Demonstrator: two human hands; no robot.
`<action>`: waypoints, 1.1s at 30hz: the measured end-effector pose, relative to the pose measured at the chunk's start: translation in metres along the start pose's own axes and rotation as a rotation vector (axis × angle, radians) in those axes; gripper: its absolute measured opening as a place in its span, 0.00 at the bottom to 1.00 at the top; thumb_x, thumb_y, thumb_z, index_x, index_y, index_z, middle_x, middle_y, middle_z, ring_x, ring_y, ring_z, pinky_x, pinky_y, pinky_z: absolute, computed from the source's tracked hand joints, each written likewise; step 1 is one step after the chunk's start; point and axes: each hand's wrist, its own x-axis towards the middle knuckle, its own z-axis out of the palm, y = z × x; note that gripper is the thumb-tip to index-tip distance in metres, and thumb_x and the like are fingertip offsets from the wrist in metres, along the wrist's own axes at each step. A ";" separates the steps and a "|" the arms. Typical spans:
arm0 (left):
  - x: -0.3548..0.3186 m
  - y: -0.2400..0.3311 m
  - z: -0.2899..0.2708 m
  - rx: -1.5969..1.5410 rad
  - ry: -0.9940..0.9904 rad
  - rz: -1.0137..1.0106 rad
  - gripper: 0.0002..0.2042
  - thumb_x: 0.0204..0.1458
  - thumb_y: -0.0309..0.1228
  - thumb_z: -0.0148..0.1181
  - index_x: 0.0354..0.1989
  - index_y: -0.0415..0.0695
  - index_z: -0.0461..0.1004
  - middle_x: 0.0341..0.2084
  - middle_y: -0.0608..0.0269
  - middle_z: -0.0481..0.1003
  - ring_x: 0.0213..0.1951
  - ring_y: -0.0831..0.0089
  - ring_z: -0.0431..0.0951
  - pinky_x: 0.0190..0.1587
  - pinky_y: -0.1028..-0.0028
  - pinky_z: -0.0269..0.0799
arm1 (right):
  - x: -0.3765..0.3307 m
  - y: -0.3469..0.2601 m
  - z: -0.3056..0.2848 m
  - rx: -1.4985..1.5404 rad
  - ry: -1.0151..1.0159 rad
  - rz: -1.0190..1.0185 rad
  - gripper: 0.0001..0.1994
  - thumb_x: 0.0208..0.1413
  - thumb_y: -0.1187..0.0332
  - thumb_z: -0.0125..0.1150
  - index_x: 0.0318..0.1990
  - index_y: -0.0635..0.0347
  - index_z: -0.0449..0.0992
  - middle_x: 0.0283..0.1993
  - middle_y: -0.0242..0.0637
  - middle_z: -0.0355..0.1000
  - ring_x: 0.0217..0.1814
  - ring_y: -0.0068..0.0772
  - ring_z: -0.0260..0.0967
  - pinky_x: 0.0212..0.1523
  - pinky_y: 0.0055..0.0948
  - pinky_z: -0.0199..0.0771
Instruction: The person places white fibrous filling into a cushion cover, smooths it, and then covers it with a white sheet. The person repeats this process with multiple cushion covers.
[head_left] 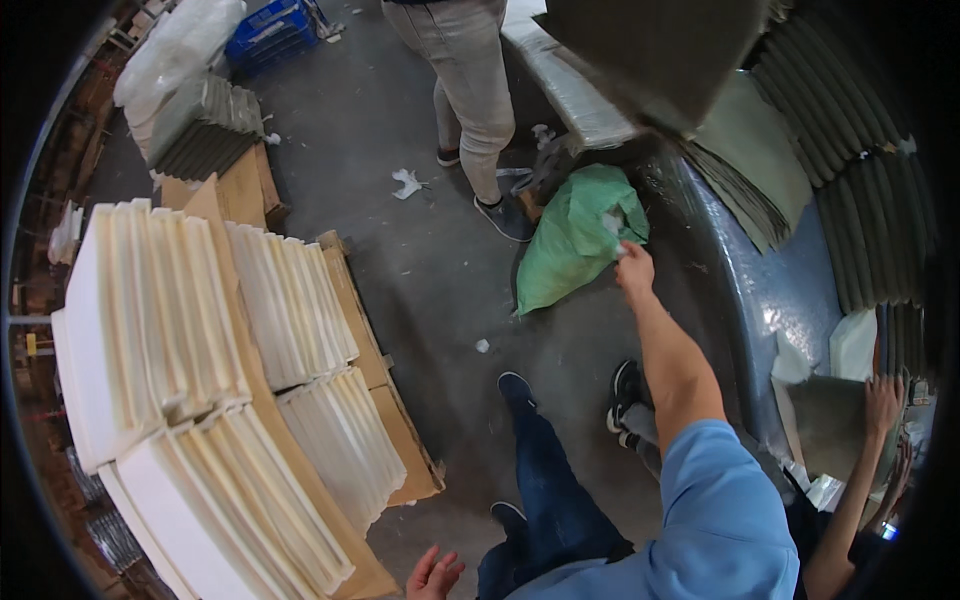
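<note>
My right hand (634, 270) reaches forward with its fingers closed on the gathered rim of a green sack (572, 245). The sack looks full and lies slumped on the grey floor, and something whitish shows in its mouth. At the bottom edge my left hand (434, 576) is partly in view, fingers loosely bent and apart, holding nothing. Nearest to it stand stacks of cream-white sheets or panels (345, 440) on cardboard and a pallet.
A person in light trousers (475, 100) stands beyond the sack. At right, a plastic-wrapped table (745, 290) bears piles of grey-green sheets (850, 235); another person's hands (884, 405) touch a sheet there. White scraps (407, 184) and a blue crate (270, 35) are on the floor.
</note>
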 end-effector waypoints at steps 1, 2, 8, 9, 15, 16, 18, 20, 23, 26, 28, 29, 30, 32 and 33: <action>0.016 0.009 0.006 -0.004 -0.022 -0.003 0.27 0.68 0.37 0.57 0.73 0.43 0.62 0.62 0.48 0.74 0.56 0.59 0.79 0.60 0.62 0.73 | 0.034 -0.001 -0.001 -0.169 0.009 -0.199 0.24 0.56 0.74 0.50 0.61 0.56 0.77 0.50 0.47 0.80 0.46 0.48 0.79 0.44 0.39 0.78; 0.032 0.020 0.010 0.041 -0.045 -0.032 0.27 0.68 0.38 0.57 0.73 0.43 0.62 0.62 0.48 0.74 0.57 0.59 0.79 0.61 0.62 0.72 | 0.060 0.004 -0.002 -0.338 0.018 -0.372 0.26 0.55 0.74 0.49 0.63 0.56 0.76 0.54 0.51 0.79 0.52 0.54 0.79 0.51 0.42 0.78; 0.037 0.043 0.011 0.108 0.028 -0.104 0.29 0.68 0.40 0.57 0.74 0.43 0.60 0.63 0.49 0.74 0.57 0.60 0.78 0.63 0.63 0.70 | 0.099 -0.034 0.031 -0.322 -0.058 -0.269 0.30 0.52 0.75 0.47 0.65 0.56 0.74 0.60 0.55 0.75 0.65 0.57 0.71 0.64 0.43 0.69; 0.033 0.043 0.010 0.104 0.037 -0.122 0.30 0.67 0.41 0.57 0.74 0.43 0.61 0.63 0.50 0.74 0.57 0.60 0.78 0.63 0.63 0.70 | 0.087 -0.030 0.029 -0.281 0.033 -0.335 0.30 0.51 0.76 0.48 0.65 0.57 0.74 0.60 0.55 0.75 0.64 0.57 0.71 0.65 0.42 0.69; 0.024 0.025 -0.001 0.400 -0.079 -0.178 0.31 0.66 0.45 0.59 0.72 0.40 0.64 0.61 0.51 0.75 0.57 0.57 0.78 0.65 0.62 0.69 | -0.067 0.031 0.024 -0.273 0.328 -0.189 0.29 0.61 0.63 0.59 0.69 0.58 0.65 0.64 0.57 0.69 0.65 0.62 0.67 0.66 0.50 0.67; 0.019 0.018 -0.007 0.494 -0.071 -0.171 0.31 0.66 0.45 0.58 0.71 0.39 0.64 0.60 0.51 0.76 0.57 0.56 0.78 0.65 0.62 0.68 | -0.113 0.045 0.030 -0.330 0.181 -0.058 0.30 0.61 0.63 0.60 0.70 0.58 0.63 0.64 0.57 0.69 0.66 0.62 0.67 0.66 0.50 0.68; 0.020 0.006 -0.023 0.614 -0.133 -0.115 0.31 0.66 0.45 0.58 0.71 0.39 0.65 0.60 0.51 0.76 0.57 0.55 0.78 0.65 0.63 0.68 | -0.195 0.078 0.019 -0.560 -0.181 0.111 0.32 0.56 0.56 0.64 0.67 0.60 0.68 0.62 0.59 0.71 0.65 0.60 0.69 0.65 0.50 0.71; 0.023 -0.011 -0.040 0.699 -0.182 -0.028 0.30 0.66 0.46 0.58 0.70 0.39 0.65 0.59 0.51 0.76 0.57 0.55 0.78 0.65 0.63 0.68 | -0.287 0.092 0.015 -0.725 -0.665 0.159 0.35 0.54 0.51 0.64 0.68 0.57 0.68 0.62 0.60 0.71 0.69 0.59 0.67 0.67 0.53 0.69; 0.023 -0.039 -0.078 0.841 -0.206 0.143 0.30 0.66 0.46 0.57 0.69 0.38 0.66 0.59 0.51 0.77 0.57 0.55 0.78 0.65 0.63 0.68 | -0.412 0.082 -0.008 -0.958 -1.075 0.064 0.33 0.58 0.54 0.56 0.73 0.46 0.66 0.73 0.48 0.64 0.76 0.50 0.60 0.74 0.56 0.59; 0.022 -0.058 -0.104 1.159 -0.374 0.520 0.30 0.66 0.46 0.57 0.69 0.37 0.67 0.58 0.51 0.77 0.57 0.54 0.78 0.65 0.63 0.69 | -0.464 0.147 -0.030 -0.972 -1.190 0.085 0.32 0.59 0.61 0.47 0.73 0.43 0.65 0.75 0.39 0.63 0.78 0.46 0.58 0.75 0.48 0.59; 0.030 -0.064 -0.120 1.392 -0.540 1.133 0.29 0.66 0.47 0.57 0.68 0.37 0.67 0.57 0.51 0.78 0.57 0.54 0.78 0.64 0.63 0.69 | -0.449 0.167 -0.045 -0.958 -1.122 -0.112 0.25 0.54 0.62 0.53 0.60 0.48 0.81 0.64 0.41 0.75 0.67 0.47 0.72 0.68 0.45 0.69; 0.005 -0.063 -0.145 1.389 -0.308 0.733 0.25 0.68 0.44 0.53 0.65 0.37 0.70 0.58 0.48 0.77 0.62 0.50 0.74 0.66 0.60 0.67 | -0.441 0.137 -0.042 -0.908 -1.147 -0.327 0.20 0.50 0.63 0.59 0.51 0.51 0.85 0.53 0.41 0.82 0.55 0.48 0.79 0.58 0.45 0.77; -0.003 -0.055 -0.149 1.223 -0.329 0.537 0.25 0.68 0.44 0.52 0.65 0.38 0.70 0.59 0.46 0.75 0.63 0.50 0.72 0.66 0.59 0.66 | -0.429 0.130 -0.054 -0.765 -0.993 -0.279 0.17 0.49 0.65 0.62 0.46 0.52 0.87 0.42 0.40 0.84 0.41 0.41 0.82 0.45 0.42 0.82; -0.014 -0.038 -0.157 0.852 -0.305 0.168 0.24 0.69 0.44 0.50 0.66 0.41 0.70 0.61 0.42 0.72 0.66 0.48 0.68 0.67 0.57 0.65 | -0.405 0.079 -0.064 -0.352 -0.750 0.093 0.09 0.55 0.64 0.62 0.38 0.51 0.86 0.31 0.34 0.81 0.26 0.27 0.79 0.31 0.32 0.80; -0.019 -0.028 -0.158 0.892 -0.314 0.149 0.24 0.69 0.45 0.48 0.67 0.44 0.70 0.64 0.41 0.69 0.68 0.50 0.66 0.70 0.56 0.61 | -0.387 0.062 -0.079 -0.273 -0.591 0.092 0.09 0.56 0.61 0.64 0.37 0.52 0.86 0.29 0.34 0.81 0.27 0.28 0.78 0.31 0.33 0.80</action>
